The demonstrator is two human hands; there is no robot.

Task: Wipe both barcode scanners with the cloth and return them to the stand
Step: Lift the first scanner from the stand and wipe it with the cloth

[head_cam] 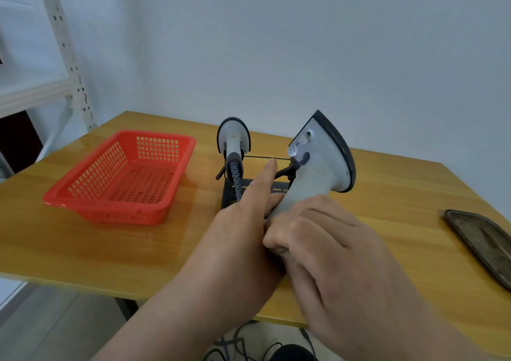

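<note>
While 1 barcode scanner (234, 142) sits upright in the black stand (257, 192) near the middle of a wooden table (83, 244), the other scanner (318, 164) is held up in front of the person, just right of the stand. Its gray handle points down and toward the viewer, into the hands, and its wide dark-rimmed head tilts up and away to the right, so its long axis runs from the hands toward the back wall.

The left hand (249, 222) holds the handle from the left side, its index finger stretched straight out toward the stand. The right hand (320, 236) is curled over the lower end of the handle. A small scrap of rough brownish material shows beneath its fingers, probably the cloth (282, 252), though too little is visible to be sure.

Judging by this, the wiping of the 2nd scanner is under way at its handle, and the head has yet to be covered. The empty right-hand arm of the stand lies just beyond the left fingertip, so returning the scanner means a short move forward and left.

A red plastic basket (121, 178) stands left of the stand, and a dark flat tray (481, 241) lies at the table's right edge.
</note>
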